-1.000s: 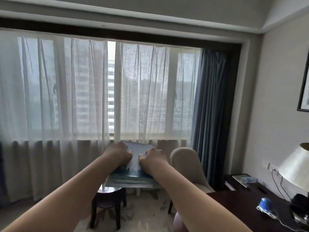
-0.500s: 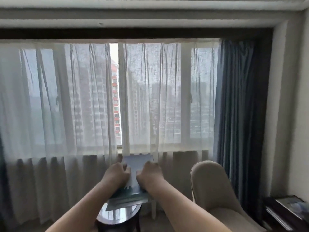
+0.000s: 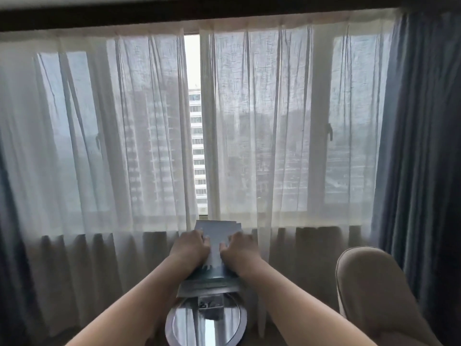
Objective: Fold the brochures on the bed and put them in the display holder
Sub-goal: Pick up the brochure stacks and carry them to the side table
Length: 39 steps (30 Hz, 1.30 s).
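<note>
Brochure stack [image 3: 217, 229]: held up between both hands — above a round glossy table [image 3: 230, 320].
Left hand [image 3: 190, 248]: fingers curled over the stack's left side, gripping it.
Right hand [image 3: 239, 250]: curled over the right side — gripping too.

I am facing sheer white curtains [image 3: 124, 146] that are hanging across the window, parting at a narrow gap where a pale tower block [image 3: 198, 146] is showing, while a dark blue drape [image 3: 419, 146] is hanging at the right behind a beige chair [image 3: 374, 290] and a round glossy side table [image 3: 184, 328] is standing below.
</note>
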### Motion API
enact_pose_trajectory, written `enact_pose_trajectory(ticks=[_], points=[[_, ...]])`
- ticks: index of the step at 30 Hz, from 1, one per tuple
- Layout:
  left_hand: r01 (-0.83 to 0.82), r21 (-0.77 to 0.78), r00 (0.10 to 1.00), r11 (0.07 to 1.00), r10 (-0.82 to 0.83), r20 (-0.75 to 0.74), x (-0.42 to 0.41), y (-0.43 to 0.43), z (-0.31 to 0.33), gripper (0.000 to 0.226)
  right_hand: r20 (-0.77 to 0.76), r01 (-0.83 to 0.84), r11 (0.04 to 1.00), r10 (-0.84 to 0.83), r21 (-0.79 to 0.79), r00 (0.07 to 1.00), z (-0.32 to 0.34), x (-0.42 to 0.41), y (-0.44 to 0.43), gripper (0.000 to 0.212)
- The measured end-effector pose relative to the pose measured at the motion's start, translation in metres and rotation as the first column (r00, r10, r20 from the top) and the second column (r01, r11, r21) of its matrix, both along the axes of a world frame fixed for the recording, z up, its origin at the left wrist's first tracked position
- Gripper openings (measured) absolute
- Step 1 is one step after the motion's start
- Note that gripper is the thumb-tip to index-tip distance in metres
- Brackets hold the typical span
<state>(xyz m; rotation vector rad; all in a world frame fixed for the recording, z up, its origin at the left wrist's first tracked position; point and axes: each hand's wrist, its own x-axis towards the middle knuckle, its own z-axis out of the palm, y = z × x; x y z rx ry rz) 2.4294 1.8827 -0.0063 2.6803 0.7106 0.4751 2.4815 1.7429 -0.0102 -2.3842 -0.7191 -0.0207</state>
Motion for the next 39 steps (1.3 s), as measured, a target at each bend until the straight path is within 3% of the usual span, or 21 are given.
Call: enact_pose_trajectory(ticks=[15, 23, 33, 39], points=[[-0.042, -0.057, 0.994, 0.997, 0.036, -0.106, 0.213, 0.147, -0.044, 0.04, -0.006, -0.068, 0.998, 0.068, -0.017, 0.998, -0.038, 0.236, 0.157, 0.02], [-0.071, -0.083, 0.968, 0.994, 0.048, -0.246, 0.289, 0.232, -0.115, 0.056, -0.089, -0.114, 0.993, 0.115, 0.022, 0.989, -0.113, 0.31, 0.236, 0.03], [0.018, -0.017, 0.942, 1.0, -0.023, -0.335, 0.38, 0.358, -0.207, 0.061, -0.19, 0.017, 1.0, -0.013, 0.017, 0.982, -0.212, 0.383, 0.358, 0.045], [0.035, -0.11, 0.914, 0.993, -0.076, -0.398, 0.411, 0.406, -0.268, 0.063, -0.219, 0.031, 0.999, -0.037, -0.03, 0.975, -0.274, 0.41, 0.406, 0.043]])
